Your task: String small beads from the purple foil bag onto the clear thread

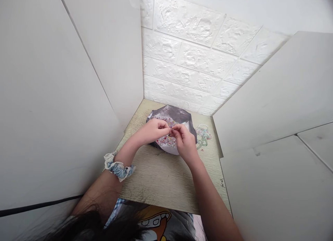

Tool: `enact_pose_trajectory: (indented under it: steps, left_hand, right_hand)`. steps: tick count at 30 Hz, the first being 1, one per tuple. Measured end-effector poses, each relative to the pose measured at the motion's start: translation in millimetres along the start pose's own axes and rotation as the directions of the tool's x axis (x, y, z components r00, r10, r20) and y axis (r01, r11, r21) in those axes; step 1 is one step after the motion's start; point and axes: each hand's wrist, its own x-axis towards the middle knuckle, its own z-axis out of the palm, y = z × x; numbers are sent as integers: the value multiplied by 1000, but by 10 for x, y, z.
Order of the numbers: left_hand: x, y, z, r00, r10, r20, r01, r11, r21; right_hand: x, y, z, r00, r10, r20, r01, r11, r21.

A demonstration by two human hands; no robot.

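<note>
My left hand (155, 130) and my right hand (185, 144) meet over a grey, silvery pouch or sheet (175, 112). Each pinches with thumb and fingertips, and the tips almost touch. Something tiny and dark shows between them, too small to name. Many small multicoloured beads (166, 141), pink, red and clear, lie heaped on the silvery material below my hands. A blue scrunchie with white lace (119, 167) circles my left wrist.
Strings of pale green and pink beads (204, 135) lie right of the silvery material on the wooden surface (158, 178). White panels (99, 60) close in the left and right sides. A white brick-patterned wall (187, 57) stands behind. Small shiny bits (221, 182) sit at the right edge.
</note>
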Motion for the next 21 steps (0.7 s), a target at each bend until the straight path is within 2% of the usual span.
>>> enact_pose_trajectory:
  steps: [21]
  left_hand:
    - [-11, 21, -7, 999, -34, 36, 31, 997, 72]
  right_hand:
    - [-2, 46, 9, 999, -34, 12, 35, 998, -58]
